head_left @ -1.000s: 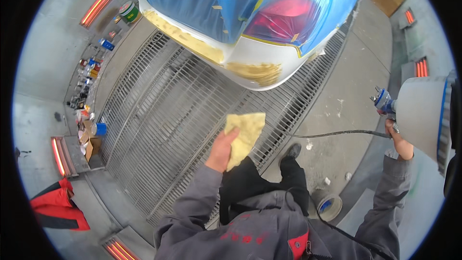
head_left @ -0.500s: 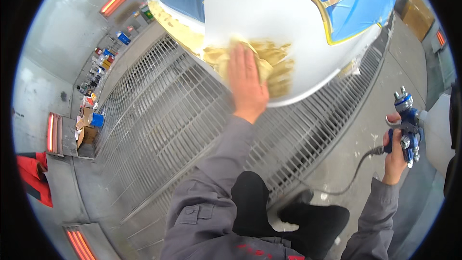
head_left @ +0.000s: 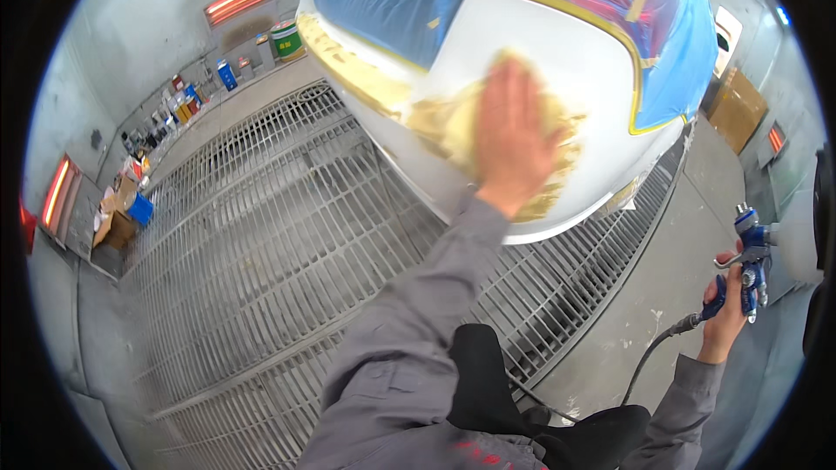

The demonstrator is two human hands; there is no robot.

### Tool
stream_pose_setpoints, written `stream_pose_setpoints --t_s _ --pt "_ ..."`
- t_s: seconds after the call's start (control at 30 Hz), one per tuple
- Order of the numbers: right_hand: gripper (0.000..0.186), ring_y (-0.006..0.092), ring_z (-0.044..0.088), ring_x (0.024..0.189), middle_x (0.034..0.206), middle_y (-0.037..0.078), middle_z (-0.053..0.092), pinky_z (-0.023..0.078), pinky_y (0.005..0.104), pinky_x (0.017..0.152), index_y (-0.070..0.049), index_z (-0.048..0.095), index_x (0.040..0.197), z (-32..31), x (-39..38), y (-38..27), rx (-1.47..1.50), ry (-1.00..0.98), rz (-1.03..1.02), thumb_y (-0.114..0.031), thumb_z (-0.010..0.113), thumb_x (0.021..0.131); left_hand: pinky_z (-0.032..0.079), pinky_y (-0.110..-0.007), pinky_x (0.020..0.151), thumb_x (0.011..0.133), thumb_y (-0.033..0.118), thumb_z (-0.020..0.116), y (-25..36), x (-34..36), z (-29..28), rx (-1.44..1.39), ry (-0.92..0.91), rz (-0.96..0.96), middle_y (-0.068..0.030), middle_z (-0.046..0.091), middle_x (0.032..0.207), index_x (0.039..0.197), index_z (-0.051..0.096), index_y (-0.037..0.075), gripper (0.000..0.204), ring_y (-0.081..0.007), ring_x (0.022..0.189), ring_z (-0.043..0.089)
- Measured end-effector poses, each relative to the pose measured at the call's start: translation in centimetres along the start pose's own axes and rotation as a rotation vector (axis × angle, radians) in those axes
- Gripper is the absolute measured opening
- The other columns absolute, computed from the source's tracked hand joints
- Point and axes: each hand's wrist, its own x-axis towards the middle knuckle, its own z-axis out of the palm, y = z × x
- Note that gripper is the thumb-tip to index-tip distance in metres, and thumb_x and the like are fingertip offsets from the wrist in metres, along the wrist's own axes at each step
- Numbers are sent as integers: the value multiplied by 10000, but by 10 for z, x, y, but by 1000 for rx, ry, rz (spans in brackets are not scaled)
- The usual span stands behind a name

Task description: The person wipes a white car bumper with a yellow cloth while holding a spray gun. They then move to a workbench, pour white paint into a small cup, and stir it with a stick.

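Observation:
My left hand lies flat on a pale yellow cloth, holding it against a white vehicle body panel. Tan and yellowish filler patches show around the cloth, partly hidden by it and my hand. Low on the right, my right hand grips the handle of a blue and silver spray gun, its nozzle pointing up. A translucent white cup is attached to the gun's right side, and an air hose hangs from its handle.
Blue masking film and yellow tape cover the upper vehicle. A metal floor grating runs beneath. Cans and bottles line the left wall, beside glowing heaters. A cardboard box stands at right.
My left hand and the cloth have moved up and rightward across the filler patch. The view has shifted. My right hand still holds the spray gun out to the side.

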Motion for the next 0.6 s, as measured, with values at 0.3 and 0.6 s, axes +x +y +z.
stream_pose_setpoints --t_s 0.3,0.6 --pt "460 72 502 588 1146 95 680 382 223 527 8 537 1455 -22 -11 -29 -132 -4 -90 -186 643 1052 241 -533 1274 1019 329 607 -34 -49 -13 9 44 -213 -254 326 1678 1595 385 -24 711 -408 1573 279" --pt "308 71 518 636 1133 99 676 381 230 567 20 593 1230 -64 45 -59 -341 -71 -369 -197 672 1026 264 -537 1255 1065 442 509 -4 -47 6 9 57 -87 -224 352 1678 1604 385 1 707 -403 1572 293"
